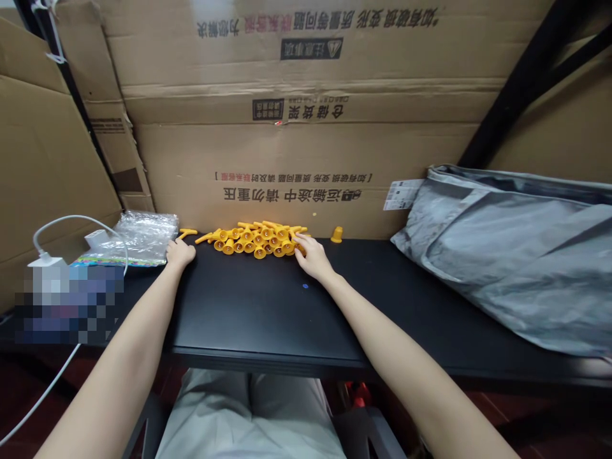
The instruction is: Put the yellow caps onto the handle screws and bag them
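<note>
A heap of yellow plastic pieces [258, 239], small bell-shaped cups and T-shaped handles, lies on the black tabletop against the cardboard. My left hand [180, 253] is left of the heap, beside the clear plastic bags. Its fingers are curled, and the stem of a lone yellow T-shaped piece [188, 231] meets the fingertips. At the heap's right end rests my right hand [313, 256], thumb and fingers apart, touching the outermost pieces; its fingertips are partly hidden among them. A single yellow cup [337, 234] stands a little farther right, apart from the heap.
Clear plastic bags [146, 233] lie at the left, near a white charger [48, 274] with a cable and a blurred-out patch. A grey fabric bag [497, 261] fills the right side. Cardboard [296, 146] walls the back. The black table [258, 319] has its front edge by my lap.
</note>
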{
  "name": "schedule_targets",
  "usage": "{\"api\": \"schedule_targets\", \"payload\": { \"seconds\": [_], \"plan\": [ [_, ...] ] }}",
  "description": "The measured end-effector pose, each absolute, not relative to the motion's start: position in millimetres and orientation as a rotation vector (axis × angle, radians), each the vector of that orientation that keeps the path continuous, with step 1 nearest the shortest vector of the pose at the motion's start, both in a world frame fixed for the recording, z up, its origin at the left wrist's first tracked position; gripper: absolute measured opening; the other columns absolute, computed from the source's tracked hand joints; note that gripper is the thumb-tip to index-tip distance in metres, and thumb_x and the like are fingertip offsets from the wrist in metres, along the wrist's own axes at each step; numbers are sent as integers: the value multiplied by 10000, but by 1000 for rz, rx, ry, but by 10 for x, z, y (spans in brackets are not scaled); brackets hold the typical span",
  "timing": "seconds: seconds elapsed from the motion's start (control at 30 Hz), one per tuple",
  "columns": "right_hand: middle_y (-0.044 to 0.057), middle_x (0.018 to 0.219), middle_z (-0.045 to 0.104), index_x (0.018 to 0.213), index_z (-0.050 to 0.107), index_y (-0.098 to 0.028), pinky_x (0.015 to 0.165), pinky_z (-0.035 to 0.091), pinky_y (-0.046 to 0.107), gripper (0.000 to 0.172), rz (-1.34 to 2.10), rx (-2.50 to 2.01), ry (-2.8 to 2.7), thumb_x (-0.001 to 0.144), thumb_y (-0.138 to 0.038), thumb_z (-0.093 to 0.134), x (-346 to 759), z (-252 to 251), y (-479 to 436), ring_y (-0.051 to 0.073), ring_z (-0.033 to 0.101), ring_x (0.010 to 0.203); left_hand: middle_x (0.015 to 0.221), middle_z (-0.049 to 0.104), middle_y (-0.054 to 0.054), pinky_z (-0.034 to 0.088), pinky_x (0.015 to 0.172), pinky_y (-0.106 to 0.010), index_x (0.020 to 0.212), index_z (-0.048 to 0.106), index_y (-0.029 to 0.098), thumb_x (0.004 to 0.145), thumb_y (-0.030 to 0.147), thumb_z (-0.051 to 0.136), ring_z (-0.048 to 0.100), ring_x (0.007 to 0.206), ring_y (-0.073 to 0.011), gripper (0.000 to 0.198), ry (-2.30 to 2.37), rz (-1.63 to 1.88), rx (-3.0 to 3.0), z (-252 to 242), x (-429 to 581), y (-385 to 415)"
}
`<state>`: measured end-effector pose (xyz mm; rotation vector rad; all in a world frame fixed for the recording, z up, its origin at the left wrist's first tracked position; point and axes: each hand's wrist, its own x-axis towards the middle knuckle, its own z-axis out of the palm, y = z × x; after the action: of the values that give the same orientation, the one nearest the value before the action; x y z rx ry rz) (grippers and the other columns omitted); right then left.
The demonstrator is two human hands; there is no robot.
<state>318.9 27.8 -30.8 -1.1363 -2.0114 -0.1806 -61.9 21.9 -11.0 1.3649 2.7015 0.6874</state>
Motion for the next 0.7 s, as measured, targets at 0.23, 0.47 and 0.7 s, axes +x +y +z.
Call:
{"api": "schedule_targets", "payload": {
  "seconds": [0.23, 0.47, 0.7],
  "plan": [
    [136, 1316, 570, 1199, 614, -173, 1002, 410, 471, 384, -174, -1152, -2051, 854, -213, 450, 3157, -249, 218, 259, 512, 1225, 1361, 439, -272, 364, 1031, -475, 1281, 482, 19, 802, 277, 447, 388, 1294, -377, 545, 2676, 526, 1547, -148, -623, 264],
    [124, 1335, 559, 1233, 602, -188, 1006, 401, 481, 416, -169, -1174, -2059, 855, -211, 431, 3120, -205, 161, 260, 503, 1234, 1219, 543, -261, 411, 958, -520, 1148, 613, 74, 754, 201, 455, 474, 1182, -389, 443, 2626, 470, 1895, -148, -619, 262],
    [108, 1450, 447, 1350, 514, -218, 1057, 346, 498, 462, -198, -1196, -2155, 896, -257, 433, 3068, -168, 105, 258, 428, 1312, 1046, 645, -196, 455, 926, -368, 947, 705, 99, 802, 201, 404, 594, 1050, -296, 350, 2479, 361, 2156, -58, -605, 262]
  ]
}}
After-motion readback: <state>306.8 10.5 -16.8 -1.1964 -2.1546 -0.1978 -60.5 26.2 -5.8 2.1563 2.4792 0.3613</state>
